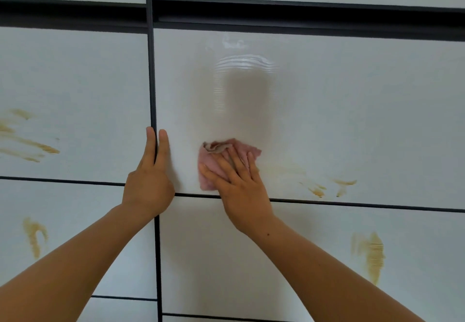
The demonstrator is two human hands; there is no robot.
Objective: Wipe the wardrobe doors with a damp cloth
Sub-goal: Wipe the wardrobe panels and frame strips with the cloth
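White glossy wardrobe doors fill the view, split by dark frame strips. My right hand (239,180) lies flat with straight fingers on a crumpled pink cloth (208,168), pressing it against the right door panel (352,120) near that panel's lower left. My left hand (151,178) rests flat on the doors with fingers straight, straddling the vertical dark divider (152,82). Yellow-brown smears (327,187) mark the same panel just right of the cloth.
More yellow-brown smears sit on the left door panel (27,143), the lower left panel (35,236) and the lower right panel (372,256). A dark recessed horizontal gap (302,17) runs across the top.
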